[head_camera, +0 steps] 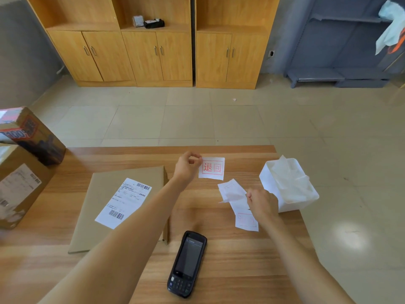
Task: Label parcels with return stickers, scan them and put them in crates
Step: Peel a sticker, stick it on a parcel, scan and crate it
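A flat brown parcel with a white shipping label lies on the wooden table, left of centre. My left hand is raised past the parcel's far right corner and pinches a white return sticker with red characters by its left edge. My right hand grips the white backing strip, which hangs down with another red-framed sticker at its lower end. A black handheld scanner lies face up near the table's front edge.
A white plastic box stuffed with peeled backing paper stands at the table's right edge. Two cardboard boxes are stacked at the far left. Wooden cabinets and a grey shelf rack line the back wall across tiled floor.
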The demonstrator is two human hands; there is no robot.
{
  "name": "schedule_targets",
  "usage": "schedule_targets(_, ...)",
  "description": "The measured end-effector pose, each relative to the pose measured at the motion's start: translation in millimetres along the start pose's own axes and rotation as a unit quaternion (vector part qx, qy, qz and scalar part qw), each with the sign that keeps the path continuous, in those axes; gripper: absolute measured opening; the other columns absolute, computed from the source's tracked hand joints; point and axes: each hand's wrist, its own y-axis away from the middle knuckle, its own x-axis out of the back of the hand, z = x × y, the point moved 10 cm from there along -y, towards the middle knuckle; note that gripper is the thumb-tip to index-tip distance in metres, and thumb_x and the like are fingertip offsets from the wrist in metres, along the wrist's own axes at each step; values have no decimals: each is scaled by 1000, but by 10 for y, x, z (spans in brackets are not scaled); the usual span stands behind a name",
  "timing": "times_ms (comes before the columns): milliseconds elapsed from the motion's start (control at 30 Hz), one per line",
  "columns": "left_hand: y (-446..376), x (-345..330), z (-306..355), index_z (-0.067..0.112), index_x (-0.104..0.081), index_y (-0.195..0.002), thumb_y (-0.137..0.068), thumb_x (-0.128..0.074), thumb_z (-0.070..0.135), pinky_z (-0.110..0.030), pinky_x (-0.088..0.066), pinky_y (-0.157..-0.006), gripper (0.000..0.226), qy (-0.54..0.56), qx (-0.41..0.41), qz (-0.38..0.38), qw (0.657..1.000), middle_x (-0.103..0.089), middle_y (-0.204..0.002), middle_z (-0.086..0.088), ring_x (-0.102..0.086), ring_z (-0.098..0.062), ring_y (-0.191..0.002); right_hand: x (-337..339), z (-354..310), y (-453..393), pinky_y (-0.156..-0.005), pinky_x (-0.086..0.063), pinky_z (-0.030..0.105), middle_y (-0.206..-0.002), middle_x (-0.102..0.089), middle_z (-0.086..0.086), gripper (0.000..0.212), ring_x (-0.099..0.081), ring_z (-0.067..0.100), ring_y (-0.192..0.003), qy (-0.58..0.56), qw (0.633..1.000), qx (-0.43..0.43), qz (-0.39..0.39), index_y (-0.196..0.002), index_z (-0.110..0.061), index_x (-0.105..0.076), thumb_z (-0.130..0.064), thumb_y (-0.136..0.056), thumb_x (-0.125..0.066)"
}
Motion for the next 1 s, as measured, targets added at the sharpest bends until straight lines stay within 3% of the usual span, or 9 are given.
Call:
schedule_targets(133,8,-118,-188,11,-56,-100,-95,-56,15,-22,-37,-54,6,20,38,-3,999,-59,-76,2,-58,-18,-79,-224,68,43,-66,-40,29,-101,-61,0,18,-60,21,-87,31,998,14,-58,-97,-15,-60,-9,-92,-44)
schedule_targets(233,45,-187,-256,10,-55,-103,-96,-54,13,-22,-42,-57,8,24,55,-9,998,-61,-76,4,-61,-13,-75,-289,106,53,-72,-46,32,-107,-59,1,18,-60,22,-94,20,997,8,-70,-104,-15,-59,-12,-94,-45)
schedule_targets(367,101,-203,-305,11,-55,-101,-94,-52,6,-21,-43,-59,10,24,62,-3,998,-60,-74,4,-60,-10,-71,-199,84,-35,-67,-38,31,-109,-57,-1,20,-58,23,-97,-114,993,-15,-16,-111,-14,-56,-15,-92,-51)
schedule_targets(433,141,-172,-336,11,-55,-100,-93,-51,3,-20,-43,-58,12,22,67,3,997,-59,-73,5,-60,-8,-70,-116,-15,-99,-69,-38,29,-105,-61,-1,17,-59,20,-96,-267,963,-41,2,-106,-14,-61,-16,-90,-56)
schedule_targets(500,187,-126,-393,11,-55,-101,-93,-50,1,-20,-43,-58,13,23,75,8,997,-60,-73,4,-59,-7,-69,-48,-209,-131,-71,-42,25,-99,-65,-4,10,-61,15,-95,-428,901,-67,-8,-98,-16,-64,-19,-90,-59)
schedule_targets(600,256,10,-486,10,-55,-99,-92,-51,-1,-20,-45,-60,13,24,83,22,996,-60,-72,2,-58,-8,-66,71,-622,-112,-69,-45,15,-90,-62,-12,8,-60,7,-87,-537,841,-51,-46,-93,-14,-63,-21,-90,-61)
schedule_targets(733,401,224,-556,11,-53,-95,-92,-52,-1,-17,-43,-55,12,21,81,25,996,-61,-73,0,-57,-10,-65,123,-985,-12,-58,-40,2,-87,-60,-9,6,-55,-2,-76,-523,850,-10,-64,-91,-12,-60,-10,-87,-64)
schedule_targets(833,525,399,-698,13,-54,-95,-94,-52,1,-23,-44,-61,13,17,97,12,995,-60,-78,-3,-56,-9,-67,93,-1135,100,-57,-40,2,-84,-61,-7,7,-55,1,-74,-515,854,-12,-74,-89,-11,-62,-6,-85,-65)
schedule_targets(1000,748,825,-950,12,-50,-106,-97,-47,4,-20,-42,-61,13,5,107,10,994,-59,-91,-9,-58,-14,-77,0,-1536,342,-61,-41,6,-85,-61,-8,8,-55,1,-77,-510,854,-12,-105,-89,-13,-63,-7,-85,-66)
